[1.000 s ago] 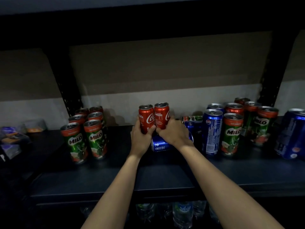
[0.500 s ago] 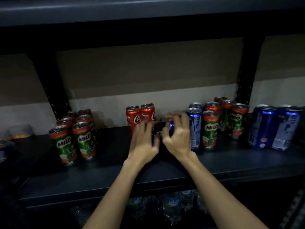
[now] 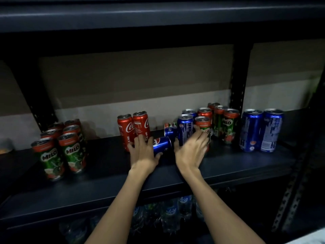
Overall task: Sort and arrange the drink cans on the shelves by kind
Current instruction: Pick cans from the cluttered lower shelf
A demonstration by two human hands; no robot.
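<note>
"MILO" stands in white letters on the two front green cans point(image 3: 50, 158) at the left of the shelf, and again on a green can point(image 3: 228, 125) in the right group, where it reads partly as "ILO". The Coca-Cola script shows in part on the two upright red cans point(image 3: 125, 131); lower on the nearer one stand the letters "E ME". The Pepsi name sits on the upright blue can point(image 3: 184, 129). Print on the two far-right blue cans point(image 3: 262, 131) is too small to read.

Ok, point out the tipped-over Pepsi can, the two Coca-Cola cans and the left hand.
tipped-over Pepsi can point(image 3: 162, 144): head view, blue side wall.
Coca-Cola cans point(image 3: 126, 131): head view, left can's label.
left hand point(image 3: 142, 152): head view, back of hand.
</note>
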